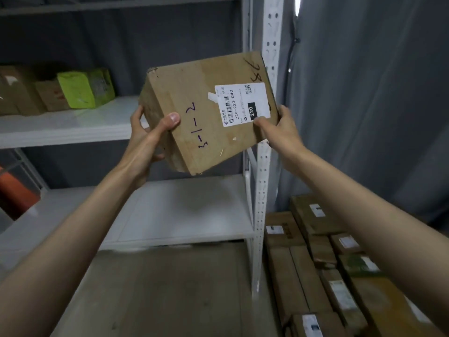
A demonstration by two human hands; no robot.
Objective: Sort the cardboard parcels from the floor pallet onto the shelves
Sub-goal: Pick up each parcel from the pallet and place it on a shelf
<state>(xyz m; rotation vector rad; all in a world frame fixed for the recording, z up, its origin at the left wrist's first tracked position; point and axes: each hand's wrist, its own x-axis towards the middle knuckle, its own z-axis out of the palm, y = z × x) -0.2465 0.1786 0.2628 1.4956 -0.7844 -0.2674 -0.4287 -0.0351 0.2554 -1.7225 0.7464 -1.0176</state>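
Note:
A brown cardboard parcel (194, 113) is held up in the air, tilted, in front of the white shelving. It carries a white shipping label and handwritten marks "3-1-2". My left hand (148, 132) grips its left side, thumb on the top face. My right hand (279, 127) grips its right lower edge beside the label. The parcel hangs above the lower shelf board (184, 210), level with the middle shelf board (73, 122). Several more cardboard parcels (323, 263) lie packed together on the floor at the lower right.
A yellow-green package (85, 88) and two brown boxes (29, 93) sit on the middle shelf at the left. A white perforated upright (263, 178) stands just right of the parcel. Grey curtain (376, 93) hangs on the right. An orange object (14, 190) is at the far left.

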